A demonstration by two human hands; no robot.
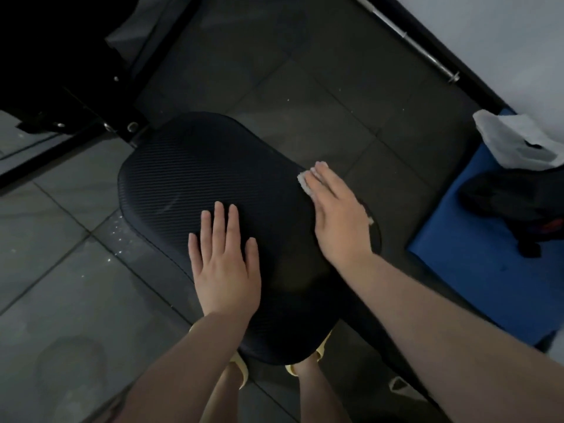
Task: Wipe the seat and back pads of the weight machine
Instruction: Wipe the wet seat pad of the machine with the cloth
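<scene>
The black ribbed seat pad [189, 178] of the weight machine fills the middle of the head view. My left hand [224, 261] lies flat on its near half with straight, spread fingers. My right hand [338, 215] presses a small white cloth [303, 180] onto the pad's right edge with straight fingers; most of the cloth is hidden under the palm, and a corner shows beside the hand. The machine's black frame [61, 96] rises at the upper left. No back pad is in sight.
Grey tiled floor [61, 294] surrounds the pad. A blue mat [476, 270] at the right carries a white plastic bag [512, 141] and a dark bundle [515, 203]. A metal bar [427, 47] lies along the wall at the upper right. My feet in yellow sandals [239, 370] stand under the pad.
</scene>
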